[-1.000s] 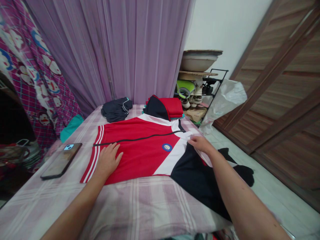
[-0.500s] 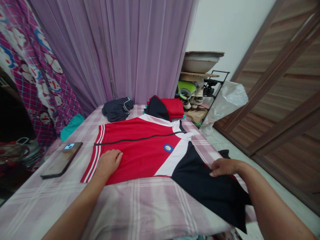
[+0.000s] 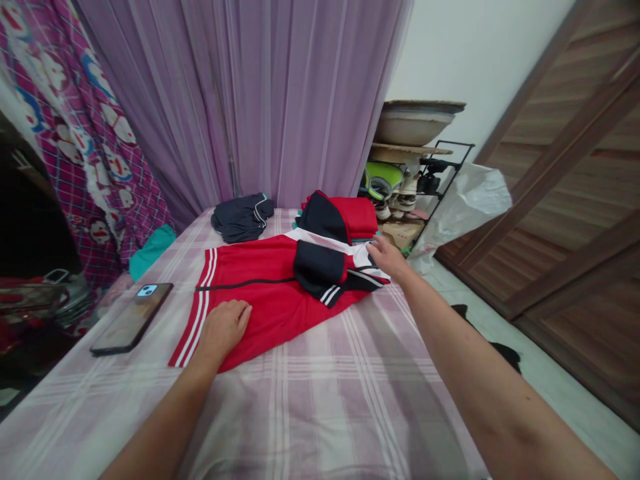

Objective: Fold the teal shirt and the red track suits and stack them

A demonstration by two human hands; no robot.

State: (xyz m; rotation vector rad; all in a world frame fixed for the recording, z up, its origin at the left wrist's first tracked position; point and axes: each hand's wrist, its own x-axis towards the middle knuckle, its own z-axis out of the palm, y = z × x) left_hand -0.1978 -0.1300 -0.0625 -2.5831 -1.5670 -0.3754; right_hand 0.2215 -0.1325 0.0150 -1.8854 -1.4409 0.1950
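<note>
A red jersey [image 3: 260, 293] lies mid-frame on the checked bed [image 3: 320, 400], its dark sleeve folded over. The left hand [image 3: 225, 327] presses flat, fingers spread, holding nothing. The right hand [image 3: 387, 257] pinches the jersey's folded edge, centre-right.

Both forearms are bare from the bottom edge of the frame to the wrist, with no sleeve, watch, bracelet or ring showing on either the left hand [image 3: 223, 327] or the right hand [image 3: 387, 257], and both hands are ungloved.
</note>
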